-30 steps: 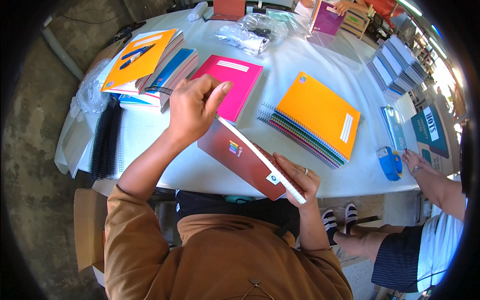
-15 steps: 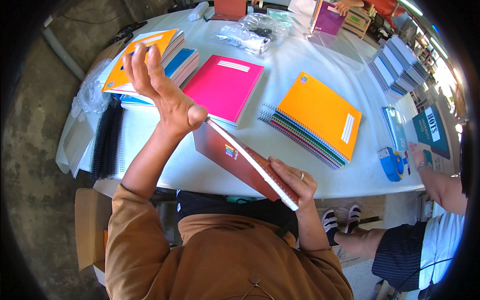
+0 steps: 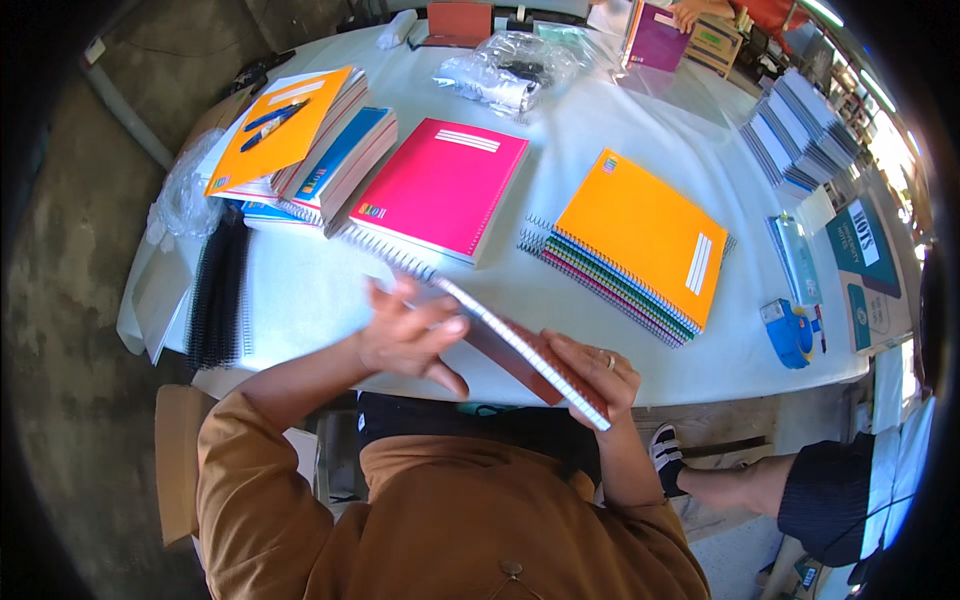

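Note:
My right hand (image 3: 598,378) grips the near end of a reddish-brown spiral notebook (image 3: 514,358), thumb and fingers closed over its cover. The notebook is tilted up on edge above the table's front, with its white bound edge facing up. Beside its far half is my left hand (image 3: 412,335), fingers apart, slightly blurred; whether it touches the cover I cannot tell. Just beyond lies a pink notebook (image 3: 445,185) with a wire coil along its near edge. To the right sits a stack of spiral notebooks with an orange one (image 3: 640,235) on top.
At left, pens (image 3: 270,125) rest on an orange-covered notebook pile (image 3: 325,175), near black binding coils (image 3: 217,295). Plastic wrap (image 3: 510,70) lies farther back. A blue tape dispenser (image 3: 787,333) and grey stacks (image 3: 800,130) are at right. Another person's leg (image 3: 735,480) shows below.
My left hand has come down from above the notebook's far end to beside its cover. My right hand keeps its hold. The person at right has shifted away, and their arm no longer shows.

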Available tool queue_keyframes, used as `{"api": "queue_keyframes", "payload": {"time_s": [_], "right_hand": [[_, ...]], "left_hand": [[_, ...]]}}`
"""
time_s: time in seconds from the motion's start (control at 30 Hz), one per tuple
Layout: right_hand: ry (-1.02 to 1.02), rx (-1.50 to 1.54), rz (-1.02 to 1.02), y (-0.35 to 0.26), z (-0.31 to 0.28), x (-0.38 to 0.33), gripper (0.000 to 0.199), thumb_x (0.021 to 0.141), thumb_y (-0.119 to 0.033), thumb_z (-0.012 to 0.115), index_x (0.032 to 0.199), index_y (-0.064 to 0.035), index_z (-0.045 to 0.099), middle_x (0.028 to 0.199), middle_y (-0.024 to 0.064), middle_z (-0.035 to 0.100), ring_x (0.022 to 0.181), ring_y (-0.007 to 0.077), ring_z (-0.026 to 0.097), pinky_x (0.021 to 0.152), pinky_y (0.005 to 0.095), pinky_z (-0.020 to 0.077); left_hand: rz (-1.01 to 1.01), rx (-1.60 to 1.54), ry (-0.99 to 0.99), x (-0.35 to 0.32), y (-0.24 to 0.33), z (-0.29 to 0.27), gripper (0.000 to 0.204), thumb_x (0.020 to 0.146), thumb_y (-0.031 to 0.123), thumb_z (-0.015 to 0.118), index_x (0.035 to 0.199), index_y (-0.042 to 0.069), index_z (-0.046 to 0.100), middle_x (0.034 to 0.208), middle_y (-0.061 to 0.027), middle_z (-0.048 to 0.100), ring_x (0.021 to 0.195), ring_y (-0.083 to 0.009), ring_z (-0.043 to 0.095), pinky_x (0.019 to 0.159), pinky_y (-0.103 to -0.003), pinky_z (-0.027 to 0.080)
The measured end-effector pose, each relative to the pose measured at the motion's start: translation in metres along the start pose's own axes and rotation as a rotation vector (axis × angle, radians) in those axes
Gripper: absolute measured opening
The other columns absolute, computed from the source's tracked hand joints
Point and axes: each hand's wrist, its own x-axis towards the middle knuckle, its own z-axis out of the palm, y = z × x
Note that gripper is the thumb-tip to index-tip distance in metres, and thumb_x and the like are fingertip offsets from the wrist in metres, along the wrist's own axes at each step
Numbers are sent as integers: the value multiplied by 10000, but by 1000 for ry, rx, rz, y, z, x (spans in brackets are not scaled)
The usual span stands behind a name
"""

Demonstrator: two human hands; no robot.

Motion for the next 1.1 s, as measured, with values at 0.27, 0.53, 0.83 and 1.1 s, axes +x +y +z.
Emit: {"api": "queue_keyframes", "payload": {"time_s": [0.27, 0.53, 0.83, 1.1], "right_hand": [[20, -6, 44, 4, 2, 0, 296, 713, -49, 660, 985, 67, 642, 915, 212, 656, 796, 262, 672, 692, 292, 531], [46, -19, -9, 8, 2, 4, 271, 795, -134, 642, 975, 68, 636, 885, 195, 664, 741, 252, 670, 665, 284, 527], [165, 514, 502, -15, 5, 12, 282, 823, -36, 615, 1084, 66, 591, 973, 109, 660, 873, 130, 601, 785, 252, 458], [50, 73, 341, -19, 10, 8, 336, 753, 35, 610, 1089, 20, 605, 1034, 164, 641, 864, 237, 661, 744, 257, 511]], "left_hand": [[-114, -163, 90, -1, 9, 24, 1086, 719, 793, 343, 1358, -76, 216, 1418, -301, 95, 1300, -490, 82, 1029, -616, -24], [-290, -198, 196, 17, 9, 35, 994, 740, 774, 340, 1329, -22, 249, 1368, -222, 221, 1283, -445, 137, 1038, -555, 79], [-284, -240, 100, 98, -47, 6, 405, 712, 360, 715, 511, 83, 498, 451, -31, 431, 369, -221, 435, 367, -305, 350], [-367, -100, 545, 105, -55, 16, 648, 792, 531, 575, 1141, -4, 465, 1045, -173, 539, 922, -262, 508, 740, -337, 434]]}}
